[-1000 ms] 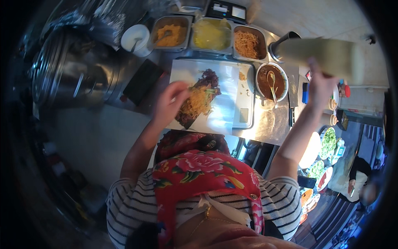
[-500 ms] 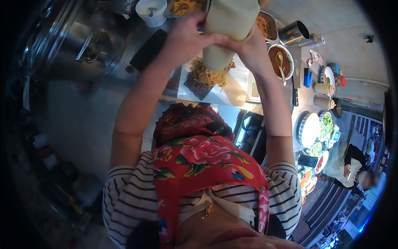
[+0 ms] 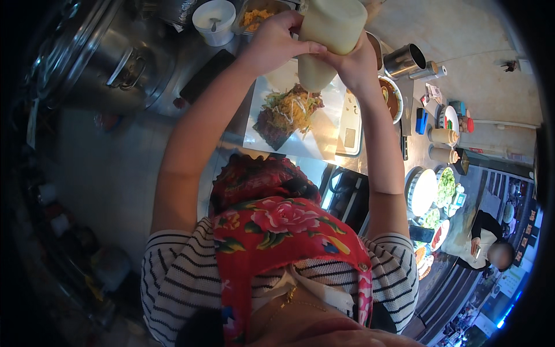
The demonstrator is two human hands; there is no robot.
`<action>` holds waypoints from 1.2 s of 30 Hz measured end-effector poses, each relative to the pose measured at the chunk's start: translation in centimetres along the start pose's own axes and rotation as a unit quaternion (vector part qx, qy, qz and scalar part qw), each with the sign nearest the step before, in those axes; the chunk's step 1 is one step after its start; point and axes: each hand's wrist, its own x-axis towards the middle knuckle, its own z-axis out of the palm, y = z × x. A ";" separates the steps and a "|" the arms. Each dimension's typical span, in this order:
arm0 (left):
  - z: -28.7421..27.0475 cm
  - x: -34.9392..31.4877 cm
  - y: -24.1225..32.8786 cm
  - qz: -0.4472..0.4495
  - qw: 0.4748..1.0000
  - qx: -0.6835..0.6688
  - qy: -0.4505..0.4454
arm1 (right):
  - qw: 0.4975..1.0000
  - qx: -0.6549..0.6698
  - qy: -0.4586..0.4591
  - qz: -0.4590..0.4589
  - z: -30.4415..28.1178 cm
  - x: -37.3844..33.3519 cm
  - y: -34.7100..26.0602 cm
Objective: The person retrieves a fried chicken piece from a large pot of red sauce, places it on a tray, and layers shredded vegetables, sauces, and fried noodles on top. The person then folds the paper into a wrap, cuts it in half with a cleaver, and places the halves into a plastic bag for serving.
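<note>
Both my hands are wrapped round a large pale cream sauce bottle, tilted with its narrower end downward. My left hand grips its left side, and my right hand closes on the right side, with the thumbs close together in front. Below the bottle lies a heap of food: yellow-orange shreds over leafy pieces on a dark sheet. White streaks of sauce cross the top of the shreds. The food rests on white paper. The bottle's tip is just above the heap's far right side.
A white tub with a spoon and a metal tray of orange shreds stand at the back. To the right are a bowl of brown sauce, a steel cylinder, a knife and squeeze bottles. A person stands beyond the counter.
The bottle and both hands have shifted slightly right, still gripping. White streaks now show clearly on the shreds, more of which are uncovered. The person at the right has moved a little.
</note>
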 end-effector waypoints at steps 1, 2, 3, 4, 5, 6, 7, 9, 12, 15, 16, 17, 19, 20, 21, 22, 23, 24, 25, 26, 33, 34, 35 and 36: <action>0.2 0.1 -0.2 0.024 0.999 -0.023 0.007 | 1.000 0.010 0.000 -0.007 -0.2 0.0 0.4; 0.6 0.2 -0.6 -0.015 1.000 -0.001 -0.016 | 1.000 0.020 0.006 -0.018 -0.5 -0.1 1.1; 0.8 0.0 -0.7 -0.048 0.998 0.015 -0.036 | 1.000 0.010 0.005 -0.008 -0.6 -0.4 1.4; 1.0 0.0 -1.0 -0.076 0.995 0.032 -0.058 | 1.000 0.002 0.011 -0.005 -0.7 -0.8 2.0; 1.4 -0.1 -1.0 -0.082 0.994 0.041 -0.067 | 1.000 -0.017 0.018 0.011 -0.7 -1.3 2.3; 1.9 -0.2 -1.0 -0.085 0.992 0.049 -0.077 | 0.999 0.036 0.025 0.013 -0.6 -1.8 2.7; 2.4 -0.2 -0.9 -0.107 0.989 0.060 -0.085 | 0.996 0.066 0.045 0.026 -0.7 -2.4 3.1; 3.6 -0.2 -0.3 -0.105 0.991 0.009 -0.084 | 0.988 0.116 0.087 0.052 -0.9 -3.4 3.8; 3.5 -0.7 0.6 -0.076 0.993 -0.092 -0.024 | 0.924 0.320 0.190 0.085 -3.3 -4.5 4.2; -1.3 -4.3 0.5 -0.154 0.980 -0.128 0.020 | 0.776 0.526 0.318 0.142 -9.8 -4.0 4.5; -2.8 -6.5 0.2 -0.213 0.969 -0.111 0.053 | 0.749 0.541 0.365 0.113 -12.8 -3.7 4.7; -3.8 -9.3 -0.7 -0.244 0.960 -0.080 0.109 | 0.780 0.503 0.367 0.068 -16.2 -3.1 4.9; -5.5 -15.3 -2.1 -0.390 0.905 -0.031 0.168 | 0.800 0.447 0.387 -0.100 -22.4 -1.4 6.0; -5.2 -18.7 -2.5 -0.377 0.910 0.011 0.172 | 0.815 0.383 0.403 -0.167 -25.1 -0.1 6.9; -4.5 -21.9 -2.7 -0.366 0.912 0.053 0.176 | 0.834 0.263 0.407 -0.265 -27.4 1.7 8.2; -3.6 -24.6 -2.7 -0.412 0.895 0.065 0.158 | 0.860 0.138 0.426 -0.244 -29.2 2.8 9.5; -3.0 -26.2 -2.4 -0.458 0.874 0.079 0.141 | 0.855 0.026 0.459 -0.243 -30.6 4.3 10.9; -2.1 -27.2 -3.1 -0.506 0.845 0.070 0.157 | 0.858 -0.052 0.464 -0.214 -31.8 5.9 12.5; -0.7 -28.3 -3.3 -0.553 0.813 0.061 0.174 | 0.857 -0.142 0.452 -0.205 -32.5 6.8 14.1; 0.4 -28.9 -3.4 -0.587 0.785 0.056 0.190 | 0.857 -0.193 0.447 -0.168 -32.6 7.1 16.0; 2.9 -28.5 -4.0 -0.628 0.757 -0.076 0.164 | 0.873 -0.356 0.330 -0.050 -32.2 7.5 26.8; 3.2 -28.4 -4.2 -0.638 0.747 -0.094 0.161 | 0.879 -0.363 0.305 -0.036 -32.2 7.4 26.8; 3.5 -28.3 -4.6 -0.630 0.753 -0.112 0.152 | 0.870 -0.406 0.280 0.007 -31.8 7.2 26.5; 3.7 -28.3 -4.9 -0.624 0.756 -0.113 0.162 | 0.850 -0.457 0.261 0.027 -31.3 6.7 25.3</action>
